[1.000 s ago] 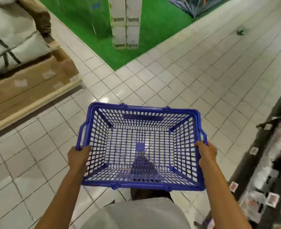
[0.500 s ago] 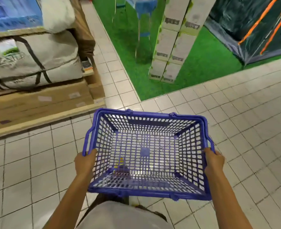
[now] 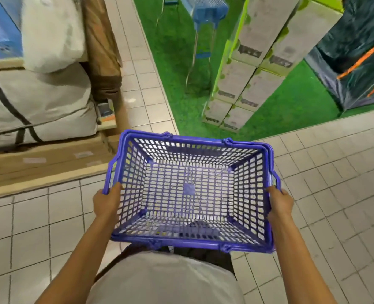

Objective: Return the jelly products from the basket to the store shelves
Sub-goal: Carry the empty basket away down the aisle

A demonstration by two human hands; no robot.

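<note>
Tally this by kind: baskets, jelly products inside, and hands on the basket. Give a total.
blue basket: 1
jelly products inside it: 0
hands gripping its sides: 2, the left hand and the right hand
Total: 3

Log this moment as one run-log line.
item: blue plastic mesh basket, nothing inside | left hand: grips left rim | right hand: grips right rim | ahead: stacked white cardboard boxes on green turf
</note>
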